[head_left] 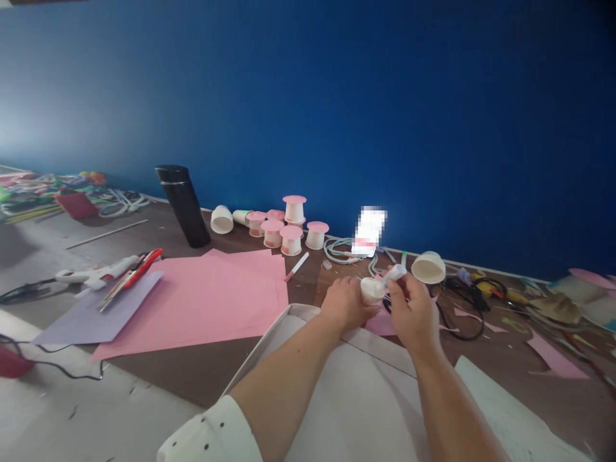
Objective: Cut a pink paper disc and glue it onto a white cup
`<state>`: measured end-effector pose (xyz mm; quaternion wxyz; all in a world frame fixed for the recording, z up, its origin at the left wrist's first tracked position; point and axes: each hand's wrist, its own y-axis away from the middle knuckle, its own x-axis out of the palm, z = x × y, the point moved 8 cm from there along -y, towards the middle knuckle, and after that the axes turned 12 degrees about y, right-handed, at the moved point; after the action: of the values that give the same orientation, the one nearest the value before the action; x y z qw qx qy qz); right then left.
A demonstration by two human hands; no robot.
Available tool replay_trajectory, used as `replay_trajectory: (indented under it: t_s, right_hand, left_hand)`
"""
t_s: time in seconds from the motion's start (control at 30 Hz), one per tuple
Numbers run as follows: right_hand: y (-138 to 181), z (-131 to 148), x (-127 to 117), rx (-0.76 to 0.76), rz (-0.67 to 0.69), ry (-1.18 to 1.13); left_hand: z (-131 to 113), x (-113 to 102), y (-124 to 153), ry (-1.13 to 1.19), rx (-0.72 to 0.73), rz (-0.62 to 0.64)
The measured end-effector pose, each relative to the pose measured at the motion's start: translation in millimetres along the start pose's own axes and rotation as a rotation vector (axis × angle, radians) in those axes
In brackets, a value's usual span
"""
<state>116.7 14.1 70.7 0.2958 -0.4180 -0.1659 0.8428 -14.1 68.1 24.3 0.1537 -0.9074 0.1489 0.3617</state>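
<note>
My left hand (345,303) is closed around a small white paper cup (371,290), held over the brown table. My right hand (410,308) pinches a small white glue tube (393,275) whose tip touches the cup's rim. Just beyond my right hand another white paper cup (428,267) lies on its side. Under my forearms sits a white shallow box (298,314).
Pink paper sheets (206,298) and a lilac sheet (96,311) lie at left, with a glue gun (96,274) and red scissors (135,273). A black flask (183,205) and several pink-topped cups (289,228) stand by the blue wall. Cables and paper scraps (553,359) clutter the right.
</note>
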Motion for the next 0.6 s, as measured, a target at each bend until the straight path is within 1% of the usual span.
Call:
replay_trajectory:
  t_s: [0.13,0.37,0.5,0.6]
  right_hand:
    - [-1.7,1.3,2.4,-0.029,0.044,0.094]
    - [-0.7,4.1,6.0,-0.025,0.122,0.108]
    - [1.7,7.2,7.8,-0.008,0.132,0.073]
    - [2.7,5.5,9.3,0.027,0.135,-0.04]
  left_hand:
    - [1.1,1.5,-1.0,-0.023,-0.003,0.008]
    - [3.0,2.5,-1.9,0.002,0.019,-0.009]
    - [3.5,2.4,-1.6,0.003,0.012,-0.006]
    - [3.1,2.0,-1.3,0.007,0.013,-0.006]
